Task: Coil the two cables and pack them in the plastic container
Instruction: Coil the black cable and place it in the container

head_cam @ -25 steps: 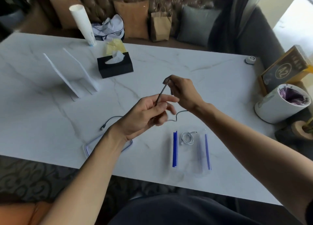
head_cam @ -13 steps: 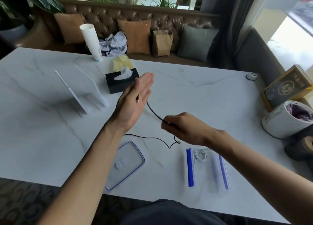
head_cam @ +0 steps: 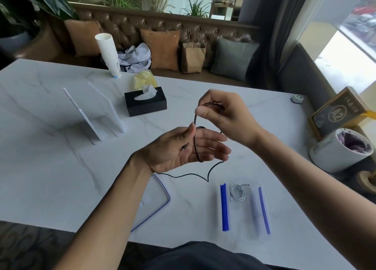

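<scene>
My left hand (head_cam: 183, 149) is held flat, palm up, above the marble table, with the black cable (head_cam: 195, 139) looped around its fingers and one cable end pinned under the thumb. My right hand (head_cam: 221, 113) hovers just above it, pinching the same cable between thumb and fingers. The cable's loose tail (head_cam: 189, 175) trails on the table below my hands. A coiled white cable (head_cam: 237, 192) lies inside the clear plastic container (head_cam: 254, 206) with blue clips, near the front edge. Its clear blue-rimmed lid (head_cam: 160, 200) lies to the left, partly hidden by my left forearm.
A black tissue box (head_cam: 145, 103) and two clear acrylic stands (head_cam: 95, 115) sit behind my hands on the marble table (head_cam: 50, 178). A stack of paper cups (head_cam: 108, 56) is at the back. A white bin (head_cam: 341, 149) and a framed sign (head_cam: 337, 112) stand to the right.
My right hand has lifted from the table and carried the black cable up over my left hand's fingers, forming a loop. My left hand has turned palm up and dropped lower.
</scene>
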